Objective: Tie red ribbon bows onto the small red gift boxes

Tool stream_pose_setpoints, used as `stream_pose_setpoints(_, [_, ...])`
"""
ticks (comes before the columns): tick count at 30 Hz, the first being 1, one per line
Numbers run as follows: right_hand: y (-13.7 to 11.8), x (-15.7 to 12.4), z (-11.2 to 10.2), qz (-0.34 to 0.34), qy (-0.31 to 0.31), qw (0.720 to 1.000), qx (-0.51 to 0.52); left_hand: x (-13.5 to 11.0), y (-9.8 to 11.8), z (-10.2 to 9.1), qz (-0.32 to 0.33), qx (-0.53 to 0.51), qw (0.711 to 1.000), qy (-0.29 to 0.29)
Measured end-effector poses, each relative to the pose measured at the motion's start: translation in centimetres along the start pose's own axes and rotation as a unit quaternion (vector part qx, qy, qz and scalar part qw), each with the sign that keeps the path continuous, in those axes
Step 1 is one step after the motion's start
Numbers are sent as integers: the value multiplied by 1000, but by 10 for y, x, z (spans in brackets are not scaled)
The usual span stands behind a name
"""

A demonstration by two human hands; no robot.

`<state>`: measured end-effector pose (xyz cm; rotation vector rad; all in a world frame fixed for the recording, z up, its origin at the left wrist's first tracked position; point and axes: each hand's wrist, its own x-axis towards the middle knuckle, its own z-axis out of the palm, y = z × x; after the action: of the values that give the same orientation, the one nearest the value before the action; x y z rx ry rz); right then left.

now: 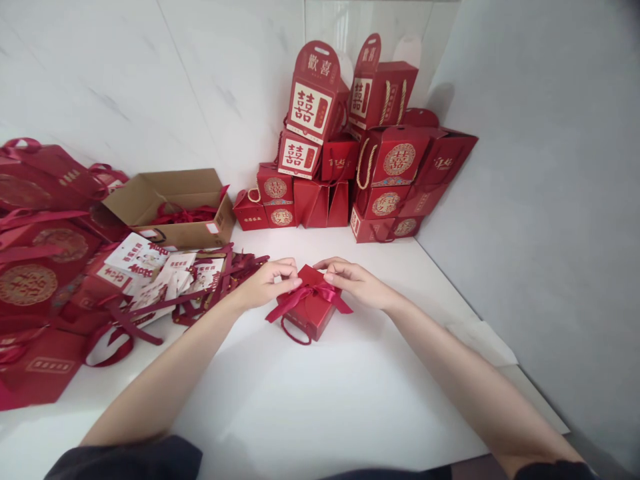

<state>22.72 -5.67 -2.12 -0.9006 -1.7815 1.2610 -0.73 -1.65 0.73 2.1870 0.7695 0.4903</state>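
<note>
A small red gift box (313, 310) sits on the white table (310, 393), tied with a dark red satin ribbon bow (307, 295). A red cord handle (294, 333) loops down from its front corner. My left hand (270, 283) and my right hand (353, 281) meet at the top of the box, and each pinches the ribbon between its fingers. The fingers hide part of the knot and the box's far edge.
Left of the box lie several printed white cards and loose red ribbons, with flat red bags beyond. An open cardboard box holds red ribbon. Red gift boxes and bags stack against the far white wall, and a white sheet lies at right.
</note>
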Motion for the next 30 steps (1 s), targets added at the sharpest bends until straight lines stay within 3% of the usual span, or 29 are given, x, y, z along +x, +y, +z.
stream_pose_setpoints(4, [-3,-2,0,-19,-16,999,-43,0,-1,4,17,38,999,0])
stream_pose_setpoints(9, [-1,-2,-1,-8,-51,999,-3,-1,5,0,7,52,998,-33])
stream_pose_setpoints(23, [20,0,6,0,-32,995,96,1,1,-3,-13,15,998,-61])
stream_pose_setpoints(25, [12,-2,9,-10,13,999,45,0,1,-3,-13,16,998,-55])
stream_pose_setpoints(27, [-3,-6,13,-43,76,993,-82,0,2,-4,-8,21,998,-55])
stream_pose_setpoints(30, [-28,-16,25,-88,90,938,-324,0,4,-5,6,33,998,-52])
